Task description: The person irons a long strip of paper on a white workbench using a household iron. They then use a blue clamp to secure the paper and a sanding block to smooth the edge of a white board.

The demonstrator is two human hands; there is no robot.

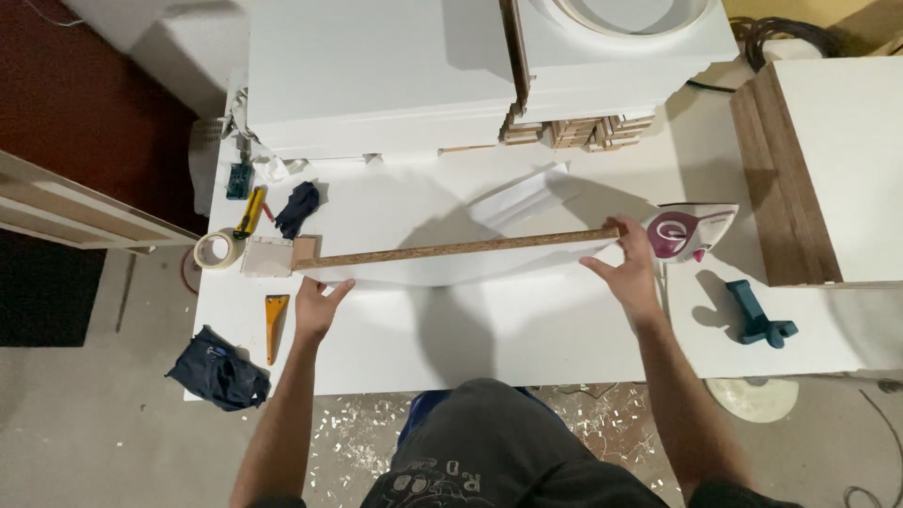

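White surface (pixel 527 339) filling mid-frame; a long white panel (pixel 451 268) with its raw chipboard edge up is standing across the centre. The left hand (pixel 318 306) and right hand (pixel 628 268) are gripping its two ends. A clothes iron (pixel 691 232) is lying just right of centre.

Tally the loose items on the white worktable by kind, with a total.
Panel held on edge by left hand and right hand: 1
Clothes iron: 1
Tape roll: 1
Dark cloths: 2
Teal tool: 1
Orange scraper: 1
Total: 7
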